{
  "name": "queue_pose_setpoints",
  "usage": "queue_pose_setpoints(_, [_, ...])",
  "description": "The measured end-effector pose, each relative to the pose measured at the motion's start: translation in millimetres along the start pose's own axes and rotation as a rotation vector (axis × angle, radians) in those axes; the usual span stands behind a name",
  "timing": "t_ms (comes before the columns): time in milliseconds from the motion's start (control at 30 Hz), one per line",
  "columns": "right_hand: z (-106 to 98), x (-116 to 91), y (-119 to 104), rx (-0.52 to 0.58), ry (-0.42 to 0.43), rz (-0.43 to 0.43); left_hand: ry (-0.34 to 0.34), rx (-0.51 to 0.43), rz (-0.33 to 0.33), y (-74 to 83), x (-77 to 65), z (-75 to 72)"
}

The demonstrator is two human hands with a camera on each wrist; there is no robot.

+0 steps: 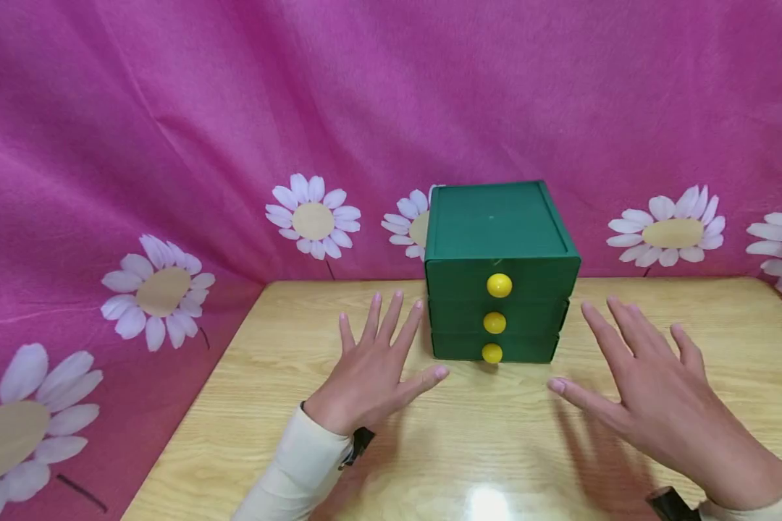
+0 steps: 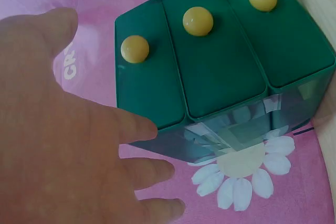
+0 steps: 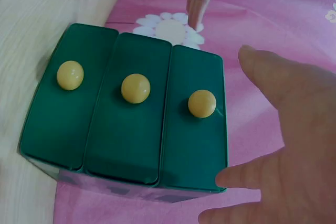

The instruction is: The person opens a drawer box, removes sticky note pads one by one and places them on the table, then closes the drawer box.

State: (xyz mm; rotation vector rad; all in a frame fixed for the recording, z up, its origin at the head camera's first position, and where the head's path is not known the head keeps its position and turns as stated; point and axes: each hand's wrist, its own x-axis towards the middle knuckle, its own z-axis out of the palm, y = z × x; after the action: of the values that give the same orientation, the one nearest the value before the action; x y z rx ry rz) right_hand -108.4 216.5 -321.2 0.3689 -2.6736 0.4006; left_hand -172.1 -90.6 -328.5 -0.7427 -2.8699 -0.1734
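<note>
A green box of three drawers (image 1: pixel 502 221) stands on the wooden table, each drawer front bearing a round yellow knob (image 1: pixel 499 285). All three drawers are pushed in. My left hand (image 1: pixel 371 380), fingers spread and palm down, hovers over the table in front and to the left of the box. To the right of the box my right hand (image 1: pixel 665 405) is held out the same way, its thumb pointing toward the drawers. Neither hand holds anything. In both wrist views the knobs (image 2: pixel 198 21) and drawer fronts (image 3: pixel 126 129) show close by the fingers.
The light wooden table (image 1: pixel 482 434) spreads under both hands. Behind it and along its left side hangs a pink cloth (image 1: pixel 391 94) printed with white daisies (image 1: pixel 313 221). The box stands close to the cloth at the back.
</note>
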Motion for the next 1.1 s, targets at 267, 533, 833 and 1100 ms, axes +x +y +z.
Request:
queue_pose_setpoints(267, [-2, 18, -11, 0.042, 0.079, -0.04, 0.034, -0.172, -0.014, -11.1, 21.1, -7.6])
queue_pose_setpoints(533, [0, 33, -19, 0.094, 0.141, -0.053, 0.091, -0.319, 0.008, -17.2, 42.8, -12.8])
queue_pose_setpoints(833, [5, 46, -25, 0.17, 0.16, -0.062, 0.108, -0.444, 0.038, -20.4, 61.2, -9.5])
queue_pose_setpoints(1100, [4, 59, -30, 0.182, 0.187, -0.053, 0.13, -0.623, 0.088, -18.7, 82.8, -11.9])
